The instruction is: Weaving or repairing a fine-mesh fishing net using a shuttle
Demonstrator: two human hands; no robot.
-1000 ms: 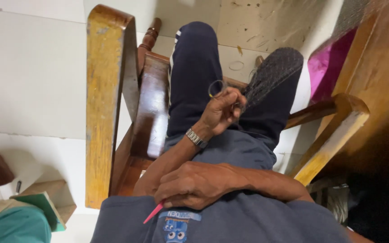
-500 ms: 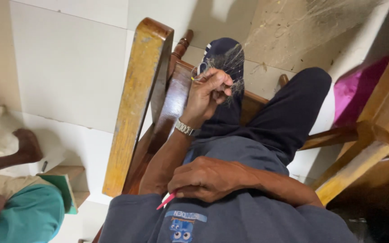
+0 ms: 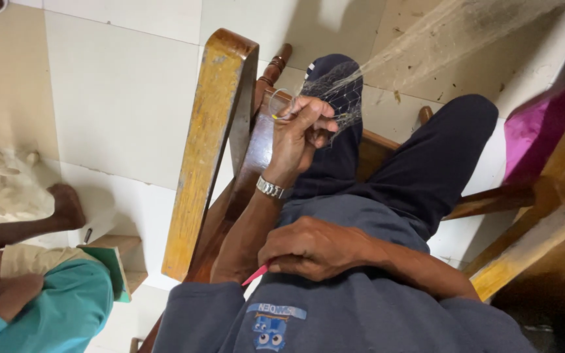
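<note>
While fine translucent netting (image 3: 387, 59) stretches taut above the glossy wooden chair (image 3: 207, 150), left hand (image 3: 302, 134) raised, grip pinching mesh, right hand (image 3: 312, 248) in lap, clenched on slim pink tool (image 3: 255, 274).

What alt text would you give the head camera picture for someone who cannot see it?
A seated person's left hand pinches fine netting stretched over a knee, while the right hand rests on the lap holding a pink tool. A wooden chair frames them; another person in teal sits nearby.
</note>
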